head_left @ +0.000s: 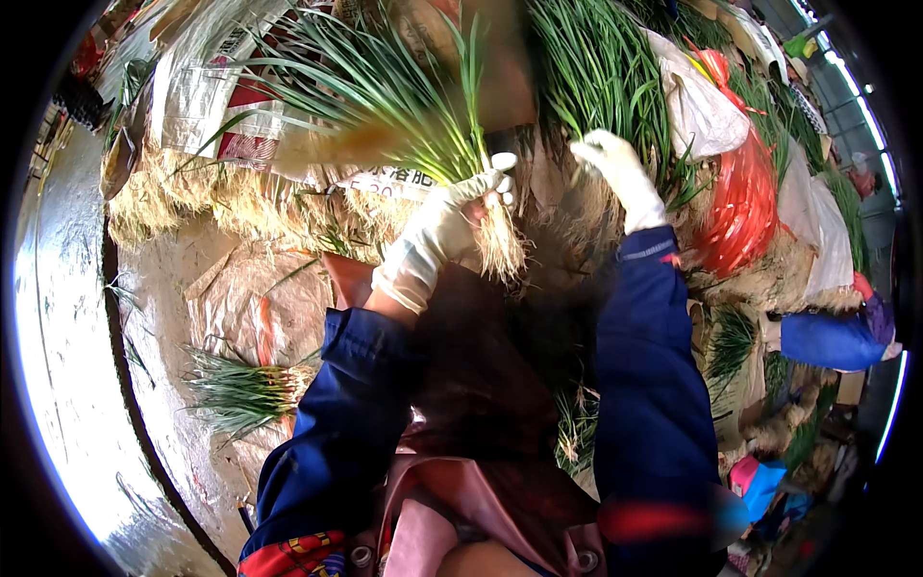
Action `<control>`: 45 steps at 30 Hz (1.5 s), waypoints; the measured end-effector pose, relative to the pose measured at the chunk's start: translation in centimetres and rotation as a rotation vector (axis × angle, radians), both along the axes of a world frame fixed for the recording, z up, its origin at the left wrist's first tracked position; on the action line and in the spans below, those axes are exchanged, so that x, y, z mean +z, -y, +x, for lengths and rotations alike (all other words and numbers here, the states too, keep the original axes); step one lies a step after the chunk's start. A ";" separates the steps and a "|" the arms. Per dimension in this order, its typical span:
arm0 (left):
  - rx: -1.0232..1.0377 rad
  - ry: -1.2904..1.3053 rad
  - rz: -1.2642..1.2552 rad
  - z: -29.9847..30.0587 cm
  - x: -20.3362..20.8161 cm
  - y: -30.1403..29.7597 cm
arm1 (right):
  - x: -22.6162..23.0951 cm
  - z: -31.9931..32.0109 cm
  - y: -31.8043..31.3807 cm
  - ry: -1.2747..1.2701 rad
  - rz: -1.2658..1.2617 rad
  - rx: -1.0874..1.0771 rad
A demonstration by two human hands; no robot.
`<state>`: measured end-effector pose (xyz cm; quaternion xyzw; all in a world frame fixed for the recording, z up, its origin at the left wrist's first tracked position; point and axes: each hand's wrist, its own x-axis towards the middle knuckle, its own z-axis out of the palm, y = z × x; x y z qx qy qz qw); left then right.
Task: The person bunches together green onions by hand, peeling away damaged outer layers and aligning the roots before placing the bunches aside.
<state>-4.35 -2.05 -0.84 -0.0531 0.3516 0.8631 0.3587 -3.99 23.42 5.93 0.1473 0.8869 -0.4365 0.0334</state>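
My left hand (447, 216), in a white glove, is closed round a bunch of green onions (466, 159). Their long green leaves fan up and to the left, and the pale stringy roots hang below my fist. To the right, my right hand (615, 173), also gloved in white, is over the lower end of a thick heap of green onions (606, 72). Its fingers are curled together, and whatever is between them is too small or hidden to make out.
Rooted stalks lie along a printed sack (260, 115) on the left. A small bundle of green onions (240, 389) rests on plastic wrapping (226, 308). Red plastic (740, 207) and a white sack (697, 96) lie at right. Another person in blue (832, 338) is farther right.
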 end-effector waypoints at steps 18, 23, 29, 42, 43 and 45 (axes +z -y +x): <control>-0.094 -0.148 0.094 3.1 2.7 -1.8 | -0.7 1.7 -1.4 -0.294 1.182 -0.008; -0.134 -0.128 0.139 3.1 1.9 -2.6 | 2.2 8.6 4.9 -0.378 1.136 0.019; -0.147 -0.334 -0.213 4.5 1.2 -2.2 | 0.5 10.9 10.8 -0.595 0.386 0.134; -0.327 -0.157 0.026 3.8 2.0 -0.2 | -0.7 6.0 7.7 -0.141 0.418 0.045; -0.315 -0.169 0.060 3.7 1.5 0.1 | -2.1 6.1 6.2 -0.265 0.847 0.082; -0.292 -0.160 0.194 4.6 3.6 0.0 | -3.3 7.8 3.3 0.111 0.988 0.115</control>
